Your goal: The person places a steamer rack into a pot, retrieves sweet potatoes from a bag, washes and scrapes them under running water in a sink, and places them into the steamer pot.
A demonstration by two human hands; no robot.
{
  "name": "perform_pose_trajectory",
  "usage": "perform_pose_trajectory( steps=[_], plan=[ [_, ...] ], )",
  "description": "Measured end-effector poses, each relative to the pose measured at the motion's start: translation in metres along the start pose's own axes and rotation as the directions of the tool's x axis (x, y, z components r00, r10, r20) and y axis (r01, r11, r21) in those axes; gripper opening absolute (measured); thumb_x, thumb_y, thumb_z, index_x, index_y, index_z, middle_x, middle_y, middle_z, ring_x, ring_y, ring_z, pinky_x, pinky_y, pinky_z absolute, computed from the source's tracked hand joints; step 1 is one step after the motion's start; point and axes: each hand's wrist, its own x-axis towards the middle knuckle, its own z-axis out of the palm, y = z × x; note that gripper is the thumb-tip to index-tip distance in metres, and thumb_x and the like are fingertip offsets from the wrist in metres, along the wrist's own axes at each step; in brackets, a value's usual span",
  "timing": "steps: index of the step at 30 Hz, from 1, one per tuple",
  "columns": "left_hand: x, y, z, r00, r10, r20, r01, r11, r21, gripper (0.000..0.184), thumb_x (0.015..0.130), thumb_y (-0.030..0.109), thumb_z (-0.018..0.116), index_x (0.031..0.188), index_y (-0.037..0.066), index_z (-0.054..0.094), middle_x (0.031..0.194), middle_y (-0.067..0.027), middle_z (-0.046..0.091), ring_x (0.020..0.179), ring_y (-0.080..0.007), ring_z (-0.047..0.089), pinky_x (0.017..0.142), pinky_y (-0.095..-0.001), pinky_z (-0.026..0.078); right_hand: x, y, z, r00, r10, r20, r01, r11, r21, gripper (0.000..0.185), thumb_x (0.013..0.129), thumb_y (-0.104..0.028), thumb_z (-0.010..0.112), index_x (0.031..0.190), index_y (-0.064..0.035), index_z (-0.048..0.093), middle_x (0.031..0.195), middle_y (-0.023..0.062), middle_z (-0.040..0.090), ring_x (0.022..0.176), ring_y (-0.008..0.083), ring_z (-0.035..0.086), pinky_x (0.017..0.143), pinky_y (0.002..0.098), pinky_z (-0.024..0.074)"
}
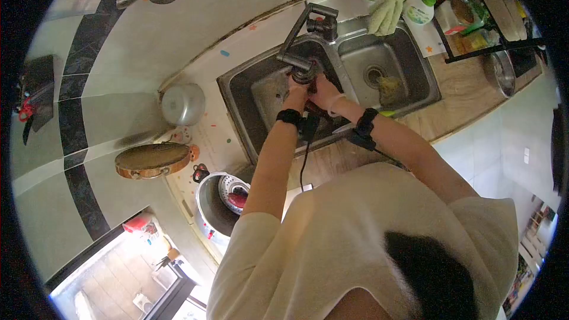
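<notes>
Both of my hands are together in the left basin of the sink [240, 106], right under the head of the black faucet [304, 73]. My left hand [296, 93] is partly covered by the faucet head, its visible fingers curled inward. Beside it, my right hand [326, 95] is bent round toward the left one. Something dark and reddish shows between them, too small and covered to name. A black band with a small device sits on each wrist, and a dark cable runs down from the left one.
The right basin [361, 59] holds a yellowish scrubber [389, 89]. A green cloth [385, 15] hangs at its back, near a pump bottle [421, 7]. A metal pot [216, 201] with a colander [232, 185] stands left of me. A round wooden board [152, 160] and a lidded pot [183, 105] are farther left.
</notes>
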Motion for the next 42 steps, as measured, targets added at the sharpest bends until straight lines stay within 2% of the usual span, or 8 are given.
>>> perform_pose_trajectory(
  steps=[5, 13, 17, 22, 27, 31, 36, 42],
  plan=[
    [-0.02, -0.006, 0.015, 0.982, 0.185, 0.031, -0.179, 0.875, 0.449, 0.041, 0.086, 0.026, 0.051, 0.119, 0.005, 0.042, 0.12, -0.011, 0.046, 0.105, -0.024, 0.044, 0.087, -0.0348, 0.038, -0.013, -0.001, -0.006, 0.995, 0.097, 0.02, -0.095, 0.992, -0.085, 0.05, 0.072, -0.013, 0.057, 0.107, 0.0136, 0.033, 0.094, 0.0295, 0.052, 0.092, 0.0426, 0.052, 0.075, 0.0429, 0.0448],
    [-0.031, -0.008, 0.026, 0.964, 0.227, 0.138, -0.156, 0.062, 0.986, 0.038, 0.088, 0.025, 0.048, 0.118, 0.004, 0.042, 0.119, -0.0108, 0.046, 0.103, -0.0244, 0.044, 0.086, -0.0351, 0.038, 0.022, 0.024, -0.001, 0.966, 0.245, 0.083, -0.256, 0.951, 0.175, 0.052, 0.075, -0.024, 0.054, 0.108, 0.0128, 0.038, 0.095, 0.0299, 0.053, 0.091, 0.0414, 0.053, 0.077, 0.0399, 0.0452],
    [-0.059, 0.005, 0.069, 0.945, 0.3, 0.133, -0.272, 0.49, 0.828, 0.036, 0.087, 0.025, 0.049, 0.115, 0.002, 0.044, 0.115, -0.0102, 0.048, 0.099, -0.0244, 0.045, 0.085, -0.0351, 0.039, 0.01, -0.005, -0.018, 0.942, 0.33, 0.055, -0.334, 0.931, 0.147, 0.055, 0.073, -0.026, 0.057, 0.112, 0.0088, 0.039, 0.108, 0.0306, 0.049, 0.102, 0.0386, 0.05, 0.086, 0.0398, 0.0428],
    [-0.026, -0.01, 0.001, 0.695, 0.428, 0.578, -0.56, -0.183, 0.808, 0.031, 0.087, 0.022, 0.05, 0.111, 0.002, 0.046, 0.105, -0.0073, 0.052, 0.094, -0.0212, 0.048, 0.082, -0.036, 0.041, 0.005, -0.01, -0.014, 0.998, 0.063, -0.027, -0.066, 0.994, -0.087, 0.051, 0.071, -0.021, 0.059, 0.109, 0.0082, 0.04, 0.099, 0.0285, 0.054, 0.093, 0.0402, 0.054, 0.079, 0.0422, 0.0457],
    [-0.019, 0.002, 0.009, 0.956, 0.284, 0.074, -0.233, 0.582, 0.779, 0.048, 0.073, 0.027, 0.064, 0.115, 0.008, 0.048, 0.118, -0.0113, 0.051, 0.111, -0.0257, 0.046, 0.091, -0.0411, 0.037, 0.007, 0.005, -0.008, 0.995, -0.088, -0.036, 0.083, 0.989, -0.126, 0.049, 0.068, -0.016, 0.061, 0.107, 0.0049, 0.041, 0.096, 0.029, 0.054, 0.089, 0.0409, 0.055, 0.076, 0.0446, 0.0463],
    [-0.04, 0.043, -0.002, 0.889, 0.023, 0.456, -0.45, 0.215, 0.867, 0.045, 0.073, 0.024, 0.065, 0.111, 0.006, 0.05, 0.108, -0.009, 0.057, 0.098, -0.024, 0.055, 0.083, -0.0381, 0.044, -0.001, 0.006, -0.034, 0.974, -0.126, 0.187, 0.136, 0.99, -0.04, 0.05, 0.068, -0.02, 0.066, 0.106, 0.0036, 0.044, 0.095, 0.0202, 0.057, 0.09, 0.0348, 0.055, 0.076, 0.0387, 0.0466],
    [-0.059, 0.052, 0.002, 0.998, -0.004, -0.064, 0.05, 0.685, 0.726, 0.032, 0.075, 0.016, 0.061, 0.1, -0.002, 0.052, 0.096, -0.0107, 0.06, 0.083, -0.0228, 0.06, 0.068, -0.0334, 0.053, 0.019, 0.026, -0.032, 0.919, 0.174, 0.355, -0.388, 0.573, 0.722, 0.04, 0.072, -0.021, 0.065, 0.105, -0.0033, 0.052, 0.092, 0.0091, 0.06, 0.086, 0.0268, 0.058, 0.071, 0.0357, 0.0487],
    [-0.084, 0.027, 0.015, 0.948, 0.164, -0.274, 0.055, 0.762, 0.645, 0.023, 0.078, 0.014, 0.057, 0.092, -0.004, 0.053, 0.083, -0.0094, 0.058, 0.072, -0.021, 0.059, 0.061, -0.0334, 0.054, 0.045, 0.032, 0.025, 0.965, 0.222, 0.142, -0.262, 0.751, 0.606, 0.046, 0.08, -0.034, 0.059, 0.114, -0.0064, 0.047, 0.102, 0.0107, 0.054, 0.088, 0.0208, 0.054, 0.078, 0.0325, 0.044]
  ],
)
